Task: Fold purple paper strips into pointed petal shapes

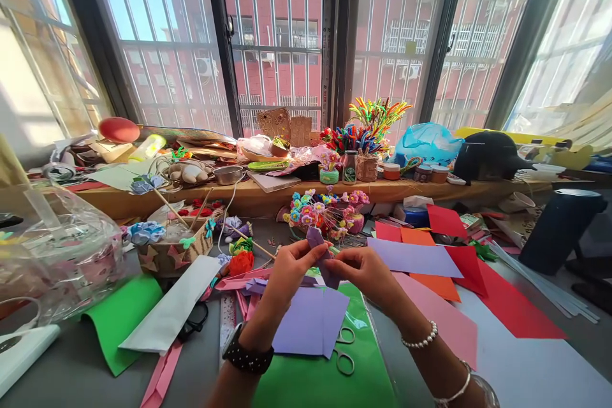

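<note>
The left hand [296,261] and right hand [356,271] pinch a folded purple paper [331,275] between them above the worktop [198,373]; behind, a brown box [203,244] holds red pieces [203,209]; on the ledge [239,201], a brown jar [367,167] holds colourful pipe cleaners [377,118].

Curled green paper [119,319] on grey table [95,386]
</note>
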Demonstrator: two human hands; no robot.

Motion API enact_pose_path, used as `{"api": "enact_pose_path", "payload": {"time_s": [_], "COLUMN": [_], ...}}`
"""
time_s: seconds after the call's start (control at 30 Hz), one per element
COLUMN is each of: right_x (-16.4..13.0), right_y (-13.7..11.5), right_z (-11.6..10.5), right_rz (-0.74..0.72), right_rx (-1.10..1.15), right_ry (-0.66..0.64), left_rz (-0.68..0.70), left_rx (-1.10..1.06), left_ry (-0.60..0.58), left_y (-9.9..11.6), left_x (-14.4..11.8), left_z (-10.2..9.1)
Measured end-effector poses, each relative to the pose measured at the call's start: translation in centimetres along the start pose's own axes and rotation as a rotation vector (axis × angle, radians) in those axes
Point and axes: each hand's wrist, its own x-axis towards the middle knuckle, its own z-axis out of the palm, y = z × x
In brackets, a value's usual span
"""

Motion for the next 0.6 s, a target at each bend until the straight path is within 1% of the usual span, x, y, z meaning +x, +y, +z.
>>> {"api": "enact_pose_path", "payload": {"time_s": [0.03, 0.1, 0.17, 0.2, 0.23, 0.3, 0.37, 0.43, 0.5, 0.6], "right_x": [0.0, 0.1, 0.3, 0.3, 0.3, 0.3, 0.3, 0.2, 0.2, 0.2], "right_y": [0.1, 0.2, 0.2, 0.3, 0.3, 0.2, 0.2, 0.4, 0.6, 0.9], "right_z": [-0.3, -0.9, -1.3, -1.4, -1.4, -1.1, -0.6, -0.1, 0.2, 0.3], "right_rz": [-0.004, -0.012, -0.018, -0.023, -0.029, -0.038, -0.036, -0.029, -0.027, -0.019], "right_rx": [0.003, 0.033, 0.085, 0.12, 0.167, 0.29, 0.419, 0.533, 0.602, 0.622], "right_ry": [-0.002, 0.052, 0.114, 0.114, 0.084, -0.037, -0.147, -0.195, -0.189, -0.113], "left_rz": [0.004, -0.021, -0.077, -0.1, -0.116, -0.116, -0.099, -0.078, -0.063, -0.042], "left_rx": [0.044, 0.079, 0.014, -0.039, -0.088, -0.145, -0.159, -0.163, -0.155, -0.146], "left_ry": [-0.018, -0.085, -0.173, -0.22, -0.262, -0.306, -0.305, -0.274, -0.244, -0.212], "left_y": [-0.1, 0.0, 0.1, 0.2, 0.2, 0.1, 0.0, -0.1, -0.2, -0.2], "left_x": [0.1, 0.2, 0.1, 0.0, -0.1, -0.4, -0.7, -1.0, -1.2, -1.5], "left_z": [-0.1, -0.2, -0.2, -0.1, 0.1, 0.6, 1.1, 1.6, 2.0, 2.5]}}
